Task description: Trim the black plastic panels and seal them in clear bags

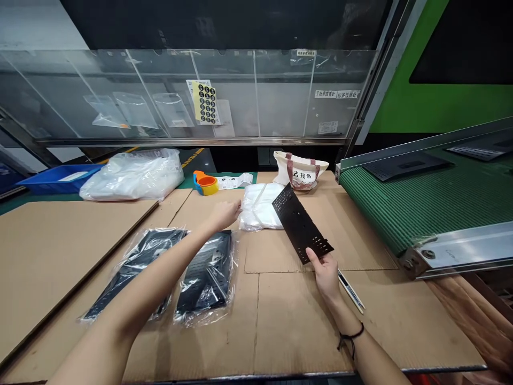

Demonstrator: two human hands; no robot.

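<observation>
So, your right hand (324, 274) is closed on the lower end of a perforated black panel (300, 224), thumb on top, with the panel angled across the cardboard and its far end over a folded clear poly bag (260, 206). Your left hand (224, 215) is at the near edge of that bag, fingers bunched; you can't tell from this view whether they are pinching the film or only touching it.

Held by one end, the long panel has plenty of leverage, so a loose grip could let it swing or drop. Its slots and squared corners could also snag the thin film and tear it. That film looks slick and could skate on the cardboard sheets (288, 331) if it's tugged, while the seams between those sheets could catch a sliding edge.

Two black panels sealed in glossy plastic (206, 272) lie under your left forearm, so a careless sweep of the arm could shift them. By your right hand, a slim white-and-black pen-like tool (350, 291) sits on the cardboard; its narrow shape could roll if nudged. To your right, the ribbed green conveyor belt (420, 198) carries more black panels (404, 166) behind a metal side rail (460, 251), which a swung panel end could strike.
</observation>
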